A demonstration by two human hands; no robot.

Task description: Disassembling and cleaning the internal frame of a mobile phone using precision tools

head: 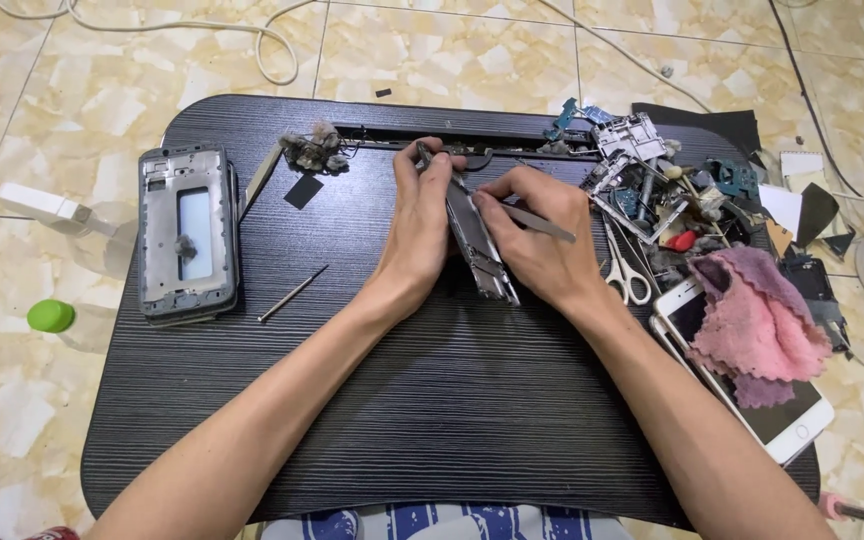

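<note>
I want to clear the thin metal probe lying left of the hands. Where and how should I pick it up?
Pinch the probe near its middle, fingers coming from above across its length. It lies flat and slanted on the tray, with bare surface on both sides, the phone frame to its left and the left hand to its right.

A black wood-grain tabletop (432,420) sits on a beige marbled tile floor (452,50). At the tabletop's right edge, a pink cloth (762,320) lies on a white phone (787,425); at its left edge, a grey phone frame (187,235). A green cap (50,316) is on the floor.
</note>
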